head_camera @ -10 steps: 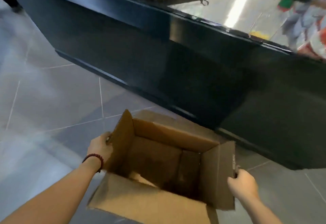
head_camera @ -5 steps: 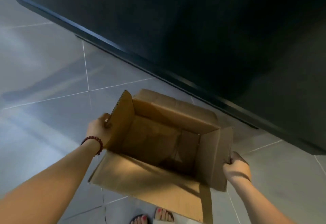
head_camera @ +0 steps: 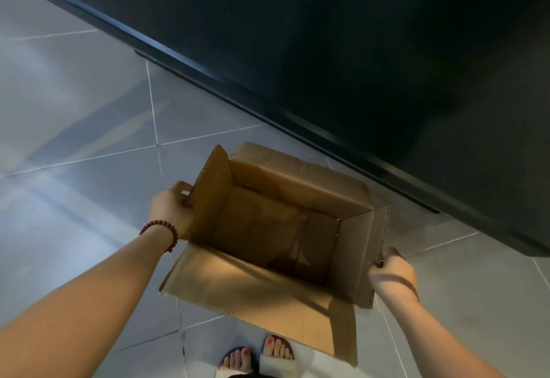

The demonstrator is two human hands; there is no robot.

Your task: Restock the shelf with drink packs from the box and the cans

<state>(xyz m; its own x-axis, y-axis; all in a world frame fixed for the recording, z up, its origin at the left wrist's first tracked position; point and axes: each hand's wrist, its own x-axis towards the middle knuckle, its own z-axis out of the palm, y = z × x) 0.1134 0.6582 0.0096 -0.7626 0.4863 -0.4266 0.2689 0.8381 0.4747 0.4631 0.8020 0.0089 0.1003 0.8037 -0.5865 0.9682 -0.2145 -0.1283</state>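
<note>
Box (head_camera: 279, 229), flaps open, over the tiled floor (head_camera: 89, 139): our left hand (head_camera: 172, 208) and right hand (head_camera: 393, 273) grip its side flaps, fingers clenched.

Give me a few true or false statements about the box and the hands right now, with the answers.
1. The cardboard box is full of drink packs. False: its inside looks empty.
2. The left hand grips a side flap. True.
3. The right hand hangs free. False: it holds the opposite flap.
4. A beaded bracelet sits on the left wrist. True.
5. The box's flaps are closed. False: they stand open.
</note>
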